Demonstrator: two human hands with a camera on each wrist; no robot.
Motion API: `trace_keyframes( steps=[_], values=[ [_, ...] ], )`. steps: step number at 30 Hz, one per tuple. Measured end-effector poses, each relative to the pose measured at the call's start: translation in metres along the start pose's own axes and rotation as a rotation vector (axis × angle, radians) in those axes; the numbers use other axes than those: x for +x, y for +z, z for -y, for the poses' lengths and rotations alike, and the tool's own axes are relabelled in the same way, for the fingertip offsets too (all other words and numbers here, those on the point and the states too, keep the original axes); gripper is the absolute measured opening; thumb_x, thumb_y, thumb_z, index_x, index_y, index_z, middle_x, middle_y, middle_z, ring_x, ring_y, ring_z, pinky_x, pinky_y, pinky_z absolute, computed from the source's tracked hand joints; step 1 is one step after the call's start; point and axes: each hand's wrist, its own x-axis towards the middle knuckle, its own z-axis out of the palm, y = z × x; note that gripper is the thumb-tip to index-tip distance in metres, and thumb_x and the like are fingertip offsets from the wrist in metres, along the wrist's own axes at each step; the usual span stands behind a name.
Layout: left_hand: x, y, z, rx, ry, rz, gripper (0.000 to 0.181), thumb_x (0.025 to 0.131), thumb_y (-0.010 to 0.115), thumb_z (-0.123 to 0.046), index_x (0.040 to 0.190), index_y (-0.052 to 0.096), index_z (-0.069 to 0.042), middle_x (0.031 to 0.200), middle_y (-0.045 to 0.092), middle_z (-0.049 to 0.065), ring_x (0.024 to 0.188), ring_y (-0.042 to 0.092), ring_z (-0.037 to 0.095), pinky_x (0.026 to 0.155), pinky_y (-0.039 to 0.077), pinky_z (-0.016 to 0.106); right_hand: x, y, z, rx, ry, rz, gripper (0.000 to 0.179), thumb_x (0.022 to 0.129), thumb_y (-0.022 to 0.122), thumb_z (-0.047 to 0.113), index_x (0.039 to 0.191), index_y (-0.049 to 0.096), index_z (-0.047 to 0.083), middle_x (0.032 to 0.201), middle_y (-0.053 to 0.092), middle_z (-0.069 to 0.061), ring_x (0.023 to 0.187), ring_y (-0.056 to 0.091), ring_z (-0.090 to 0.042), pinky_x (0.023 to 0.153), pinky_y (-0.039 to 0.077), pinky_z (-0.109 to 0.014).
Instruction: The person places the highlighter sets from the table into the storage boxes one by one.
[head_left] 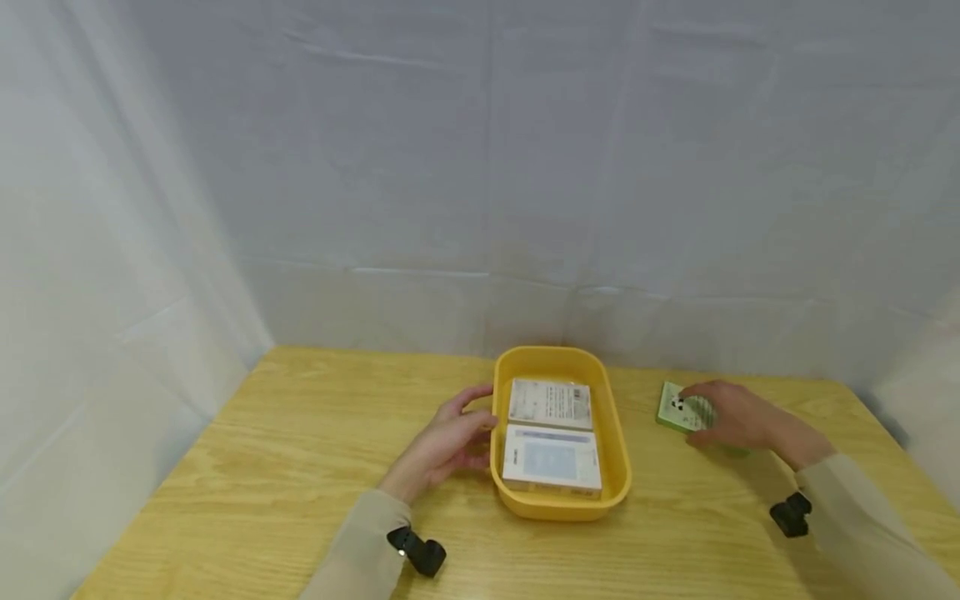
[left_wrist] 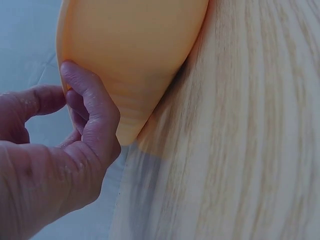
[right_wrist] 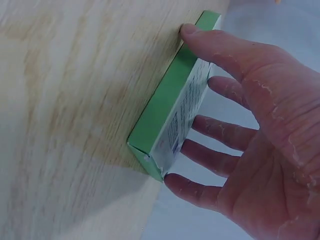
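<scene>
A yellow plastic basket (head_left: 617, 433) stands on the wooden table, with two white boxes lying flat inside. The far box (head_left: 550, 402) has printed text and a barcode; the near box (head_left: 551, 457) carries a pale blue panel. My left hand (head_left: 450, 440) pinches the basket's left rim, its thumb over the edge and curled fingers against the outer wall (left_wrist: 135, 45). Right of the basket, a green and white box (right_wrist: 167, 107) lies flat on the table. Spread over it is my right hand (head_left: 738, 414), thumb on the green side and fairly straight fingers along the opposite edge.
The light wooden table (head_left: 300, 433) reaches back to a hanging white sheet (head_left: 480, 183). More pale sheeting hangs at the left and right. A black strap with a small device sits on each forearm, over beige sleeves.
</scene>
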Motion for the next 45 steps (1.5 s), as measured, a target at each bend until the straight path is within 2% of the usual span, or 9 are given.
trace_keyframes(
  steps=[4, 9, 12, 15, 19, 22, 26, 32, 45],
  values=[
    [-0.001, 0.001, 0.000, 0.002, 0.001, -0.001, 0.060, 0.098, 0.056, -0.014, 0.155, 0.039, -0.019, 0.134, 0.055, 0.019, 0.096, 0.060, 0.022, 0.065, 0.053, 0.028, -0.003, 0.000, -0.003, 0.016, 0.023, 0.011, 0.069, 0.082, 0.084, 0.033, 0.134, 0.059, -0.004, 0.133, 0.060, -0.033, 0.119, 0.058, -0.053, 0.093, 0.051, -0.062],
    [0.002, 0.002, 0.000, -0.002, 0.001, -0.008, 0.060, 0.097, 0.057, -0.014, 0.155, 0.039, -0.019, 0.130, 0.056, 0.017, 0.093, 0.059, 0.021, 0.064, 0.053, 0.028, -0.004, -0.002, -0.004, -0.022, 0.033, 0.006, 0.068, 0.081, 0.083, 0.036, 0.132, 0.059, -0.001, 0.122, 0.066, -0.028, 0.106, 0.066, -0.045, 0.086, 0.054, -0.058],
    [0.003, 0.001, -0.003, 0.003, 0.000, -0.015, 0.059, 0.098, 0.056, -0.015, 0.155, 0.040, -0.020, 0.132, 0.056, 0.017, 0.095, 0.060, 0.022, 0.064, 0.054, 0.028, -0.004, -0.002, -0.002, -0.055, 0.043, -0.037, 0.068, 0.079, 0.084, 0.040, 0.131, 0.061, 0.002, 0.118, 0.067, -0.026, 0.102, 0.066, -0.043, 0.083, 0.054, -0.057],
    [0.001, 0.000, -0.004, 0.005, -0.002, -0.016, 0.059, 0.099, 0.056, -0.014, 0.155, 0.040, -0.020, 0.133, 0.056, 0.018, 0.097, 0.060, 0.023, 0.065, 0.054, 0.028, -0.005, -0.004, 0.003, -0.075, 0.044, -0.092, 0.067, 0.079, 0.083, 0.042, 0.131, 0.063, 0.004, 0.120, 0.065, -0.028, 0.107, 0.062, -0.050, 0.084, 0.052, -0.062],
    [0.000, -0.001, -0.006, 0.001, -0.002, -0.018, 0.059, 0.098, 0.056, -0.014, 0.155, 0.040, -0.020, 0.132, 0.056, 0.018, 0.095, 0.059, 0.022, 0.065, 0.054, 0.028, -0.006, -0.015, 0.016, -0.089, 0.009, -0.170, 0.061, 0.083, 0.080, 0.038, 0.132, 0.063, 0.006, 0.127, 0.062, -0.031, 0.117, 0.055, -0.058, 0.090, 0.046, -0.070],
    [0.000, -0.001, -0.006, -0.004, 0.001, -0.020, 0.060, 0.098, 0.056, -0.013, 0.155, 0.040, -0.020, 0.130, 0.057, 0.017, 0.093, 0.059, 0.021, 0.064, 0.054, 0.028, -0.008, -0.023, 0.031, -0.106, -0.031, -0.231, 0.059, 0.086, 0.079, 0.038, 0.134, 0.064, 0.008, 0.129, 0.063, -0.029, 0.120, 0.055, -0.054, 0.096, 0.043, -0.071],
    [0.000, -0.001, -0.004, -0.009, 0.001, -0.016, 0.060, 0.097, 0.056, -0.012, 0.155, 0.040, -0.019, 0.128, 0.057, 0.017, 0.092, 0.059, 0.021, 0.064, 0.053, 0.029, -0.011, -0.026, 0.052, -0.142, -0.085, -0.302, 0.059, 0.085, 0.080, 0.042, 0.134, 0.066, 0.012, 0.125, 0.065, -0.023, 0.115, 0.058, -0.049, 0.094, 0.046, -0.067],
    [0.000, 0.000, -0.001, -0.009, 0.002, -0.009, 0.059, 0.097, 0.056, -0.012, 0.154, 0.041, -0.019, 0.125, 0.057, 0.016, 0.091, 0.059, 0.020, 0.064, 0.053, 0.029, -0.013, -0.027, 0.078, -0.183, -0.170, -0.388, 0.056, 0.081, 0.083, 0.038, 0.131, 0.068, 0.019, 0.119, 0.067, -0.014, 0.111, 0.059, -0.040, 0.089, 0.050, -0.060],
    [-0.001, -0.001, -0.001, -0.011, -0.004, -0.007, 0.060, 0.097, 0.057, -0.013, 0.154, 0.041, -0.021, 0.127, 0.057, 0.016, 0.091, 0.059, 0.020, 0.064, 0.052, 0.028, -0.007, -0.027, 0.119, -0.179, -0.221, -0.340, 0.059, 0.081, 0.082, 0.039, 0.135, 0.067, 0.020, 0.124, 0.065, -0.013, 0.112, 0.058, -0.034, 0.088, 0.053, -0.055]
  ],
)
